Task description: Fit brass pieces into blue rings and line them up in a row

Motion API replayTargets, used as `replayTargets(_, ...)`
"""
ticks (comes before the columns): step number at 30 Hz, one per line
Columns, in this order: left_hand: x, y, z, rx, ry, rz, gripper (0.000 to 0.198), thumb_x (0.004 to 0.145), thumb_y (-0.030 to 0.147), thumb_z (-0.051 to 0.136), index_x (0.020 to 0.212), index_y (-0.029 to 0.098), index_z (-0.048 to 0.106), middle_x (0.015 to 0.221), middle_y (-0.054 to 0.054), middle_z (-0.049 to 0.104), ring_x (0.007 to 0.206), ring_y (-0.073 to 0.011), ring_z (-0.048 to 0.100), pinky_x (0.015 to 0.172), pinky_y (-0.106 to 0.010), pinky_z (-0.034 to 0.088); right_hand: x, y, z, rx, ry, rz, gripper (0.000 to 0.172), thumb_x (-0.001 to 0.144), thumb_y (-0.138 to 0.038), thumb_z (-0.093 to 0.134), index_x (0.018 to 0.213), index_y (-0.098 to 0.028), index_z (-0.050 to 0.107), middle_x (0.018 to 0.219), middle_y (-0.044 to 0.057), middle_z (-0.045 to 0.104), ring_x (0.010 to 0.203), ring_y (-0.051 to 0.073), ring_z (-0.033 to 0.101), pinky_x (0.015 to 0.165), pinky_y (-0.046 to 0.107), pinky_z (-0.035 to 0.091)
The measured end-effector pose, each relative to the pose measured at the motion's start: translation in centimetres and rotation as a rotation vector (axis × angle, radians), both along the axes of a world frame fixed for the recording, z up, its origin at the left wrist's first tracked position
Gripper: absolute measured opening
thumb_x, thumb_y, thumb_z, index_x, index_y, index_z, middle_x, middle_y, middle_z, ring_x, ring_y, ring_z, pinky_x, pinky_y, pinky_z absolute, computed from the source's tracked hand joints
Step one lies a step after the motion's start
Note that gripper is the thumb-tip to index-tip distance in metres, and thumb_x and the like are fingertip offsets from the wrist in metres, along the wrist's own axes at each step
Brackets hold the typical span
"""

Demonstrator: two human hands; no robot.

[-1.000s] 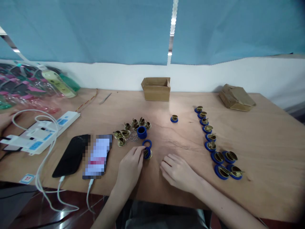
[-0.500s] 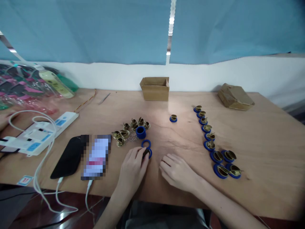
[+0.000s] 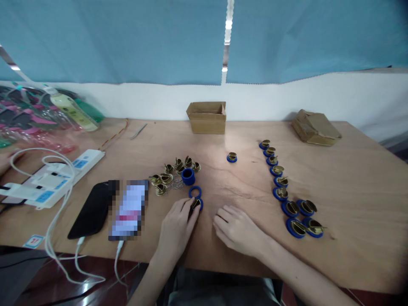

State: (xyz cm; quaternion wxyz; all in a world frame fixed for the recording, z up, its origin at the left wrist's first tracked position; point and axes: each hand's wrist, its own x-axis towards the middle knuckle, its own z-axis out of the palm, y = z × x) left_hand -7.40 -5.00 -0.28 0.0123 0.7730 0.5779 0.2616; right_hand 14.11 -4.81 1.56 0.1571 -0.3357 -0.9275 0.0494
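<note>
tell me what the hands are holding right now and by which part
The left hand pinches a blue ring with a brass piece at its near edge, on the table. The right hand rests flat, holding nothing.

Cardboard box (image 3: 206,117), phone (image 3: 92,209), pwr strip (image 3: 54,178)

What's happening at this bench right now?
A person sits at a wooden table. The left hand pinches a small brass piece seated in a blue plastic ring, just below an empty blue ring. The right hand rests flat on the wood, holding nothing. A pile of loose brass pieces lies beyond the left hand, and a row of blue rings fitted with brass pieces runs along the right side.
</note>
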Motion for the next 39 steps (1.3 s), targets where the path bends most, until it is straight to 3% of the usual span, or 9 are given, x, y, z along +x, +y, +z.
replayTargets(5,0.4,-0.4,0.0,-0.008,-0.054,-0.022,0.026,0.101,0.037,0.05,0.111,0.018,0.065,0.099,-0.008,0.074,0.09,-0.0243,0.072,0.079,-0.037,0.059,-0.2,-0.1,0.0,-0.057,0.056,-0.057,0.021,0.098,-0.016,0.047,0.082,-0.017,0.06,0.082,0.006,0.064,0.076,0.021,0.057,0.073,0.035,0.047)
replayTargets(11,2.1,-2.1,0.0,-0.022,-0.163,-0.142,0.021,0.096,0.032,0.061,0.111,0.019,0.065,0.093,-0.006,0.073,0.085,-0.0222,0.07,0.076,-0.035,0.059,0.3,0.0,0.8,-0.343,0.276,-0.219,0.008,0.098,-0.016,0.05,0.095,-0.018,0.057,0.087,0.004,0.065,0.077,0.018,0.061,0.067,0.03,0.047)
replayTargets(14,2.5,-2.5,-0.3,-0.039,-0.186,-0.155,0.022,0.096,0.031,0.06,0.114,0.019,0.065,0.097,-0.007,0.073,0.088,-0.0226,0.07,0.079,-0.036,0.059,0.7,0.3,1.1,-0.429,0.319,-0.165,0.011,0.098,-0.016,0.051,0.107,-0.018,0.058,0.094,0.004,0.064,0.078,0.016,0.061,0.067,0.027,0.048)
replayTargets(19,2.4,-2.2,-0.6,-0.104,-0.264,-0.233,0.026,0.095,0.026,0.061,0.12,0.021,0.064,0.108,-0.009,0.073,0.098,-0.0241,0.07,0.087,-0.04,0.059,1.0,0.7,0.7,-0.369,0.243,-0.096,0.014,0.102,-0.019,0.049,0.109,-0.02,0.062,0.1,0.004,0.061,0.083,0.017,0.063,0.074,0.028,0.051)
replayTargets(25,1.5,-1.2,-0.3,-0.497,-0.764,-0.279,0.045,0.091,0.025,0.065,0.135,0.022,0.057,0.13,-0.011,0.069,0.116,-0.0231,0.068,0.099,-0.041,0.057,1.7,0.5,0.4,-0.122,0.186,-0.025,0.023,0.1,-0.011,0.044,0.106,-0.019,0.064,0.093,0.004,0.063,0.075,0.015,0.062,0.064,0.025,0.048)
replayTargets(28,1.1,-1.1,0.3,-0.694,-0.996,-0.239,0.035,0.093,0.03,0.061,0.126,0.018,0.064,0.12,-0.011,0.074,0.106,-0.0228,0.073,0.093,-0.039,0.06,2.1,0.4,1.0,0.008,0.263,-0.012,0.029,0.098,-0.008,0.041,0.111,-0.018,0.065,0.093,0.006,0.067,0.075,0.016,0.063,0.064,0.026,0.049)
replayTargets(32,1.2,-1.1,1.1,-0.8,-1.111,-0.204,0.034,0.089,0.037,0.067,0.116,0.015,0.069,0.1,-0.01,0.08,0.088,-0.0224,0.076,0.083,-0.037,0.063,2.0,0.2,1.6,0.109,0.341,0.025,0.029,0.099,-0.007,0.041,0.109,-0.016,0.066,0.096,0.008,0.07,0.078,0.017,0.066,0.065,0.027,0.052)
replayTargets(35,1.6,-1.1,1.1,-0.813,-1.145,-0.191,0.034,0.087,0.04,0.07,0.11,0.014,0.071,0.092,-0.01,0.08,0.079,-0.0214,0.076,0.078,-0.035,0.063,1.6,-0.1,1.9,0.077,0.362,0.058,0.029,0.1,-0.008,0.04,0.105,-0.016,0.068,0.095,0.008,0.071,0.079,0.017,0.067,0.067,0.027,0.054)
replayTargets(39,1.8,-1.1,0.8,-0.825,-1.138,-0.193,0.036,0.087,0.044,0.069,0.105,0.014,0.074,0.093,-0.01,0.08,0.075,-0.0203,0.075,0.075,-0.034,0.063,1.5,-0.2,2.5,-0.223,0.498,0.032,0.017,0.098,-0.015,0.052,0.107,-0.019,0.066,0.098,0.006,0.069,0.084,0.016,0.066,0.072,0.027,0.056)
